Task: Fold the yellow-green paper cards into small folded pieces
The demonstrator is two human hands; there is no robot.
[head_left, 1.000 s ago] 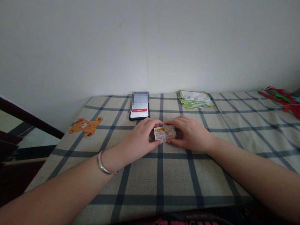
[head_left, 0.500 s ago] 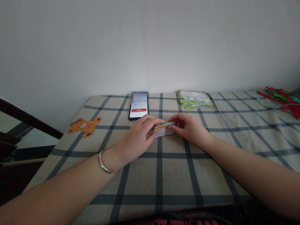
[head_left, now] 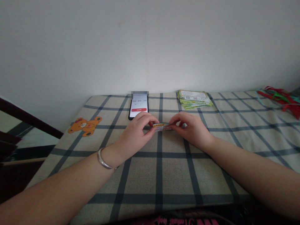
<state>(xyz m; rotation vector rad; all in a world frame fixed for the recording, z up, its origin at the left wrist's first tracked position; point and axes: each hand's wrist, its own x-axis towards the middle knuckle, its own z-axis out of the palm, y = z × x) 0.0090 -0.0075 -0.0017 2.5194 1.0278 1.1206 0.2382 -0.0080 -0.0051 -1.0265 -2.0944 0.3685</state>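
Observation:
My left hand pinches the left end of a small printed paper leaflet between thumb and fingers. At its other end, my right hand grips the same leaflet in a pinch. The paper looks folded, a narrow strip with a yellow band of print along its top, and is held low over the checked tablecloth. Its ends are hidden by my fingers. A silver bangle circles my left wrist.
A phone showing a running timer lies just beyond my left hand. Green and white leaflets are stacked near the wall, behind my right hand. A bear picture lies at left, and red and green things at far right.
The leaflet has tipped back, so less of its printed face shows. Both hands stay on its ends; the left has shifted slightly away from me.

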